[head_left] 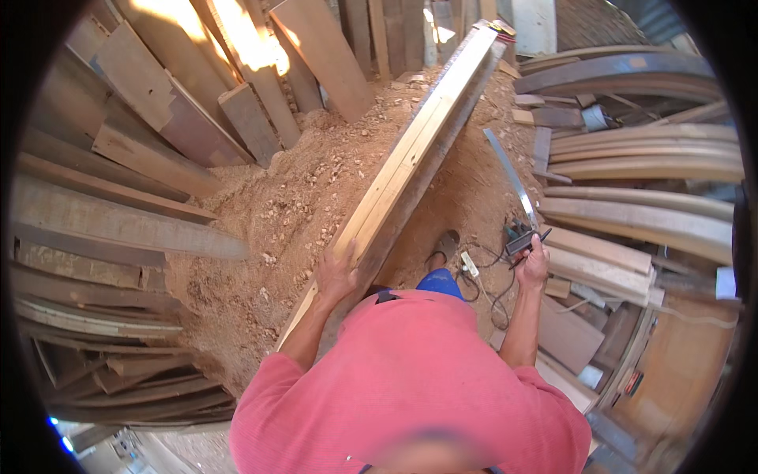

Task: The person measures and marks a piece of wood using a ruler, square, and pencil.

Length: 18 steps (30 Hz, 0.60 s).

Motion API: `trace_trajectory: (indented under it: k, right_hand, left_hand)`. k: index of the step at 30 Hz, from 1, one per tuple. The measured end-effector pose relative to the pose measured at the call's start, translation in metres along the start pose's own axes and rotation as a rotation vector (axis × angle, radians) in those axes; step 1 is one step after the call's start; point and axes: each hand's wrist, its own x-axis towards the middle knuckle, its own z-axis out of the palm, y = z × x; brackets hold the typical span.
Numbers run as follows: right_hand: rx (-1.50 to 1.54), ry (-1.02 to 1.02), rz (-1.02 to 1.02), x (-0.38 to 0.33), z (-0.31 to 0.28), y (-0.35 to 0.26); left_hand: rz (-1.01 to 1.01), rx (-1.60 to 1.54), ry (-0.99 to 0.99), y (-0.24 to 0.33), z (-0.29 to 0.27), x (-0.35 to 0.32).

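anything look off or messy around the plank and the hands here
The floor is buried in wood shavings. A power cord lies tangled by the foot, near the right hand. The left hand steadies a long plank standing on edge. Nothing looks broken.

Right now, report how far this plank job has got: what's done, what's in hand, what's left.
Done: thick sawdust and wood shavings cover the floor, so plenty of wood has evidently been worked here. In hand: the left hand steadies a long pale plank set on edge, and the right hand grips a dark tool, its kind unclear. Left: no fresh cut or mark shows on this plank.
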Motion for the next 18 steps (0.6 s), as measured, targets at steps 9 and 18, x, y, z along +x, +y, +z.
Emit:
trace_trajectory:
  k: [9,18]
  right_hand:
    - [-0.424,-0.368,-0.100,0.201,0.131,-0.067]
    - [-0.810,-1.007,-0.390,0.274,0.299,-0.044]
  left_hand:
    - [-0.711,0.068,-0.030,0.062,0.017,0.072]
    - [-0.821,0.080,-0.024,0.080,0.021,0.093]
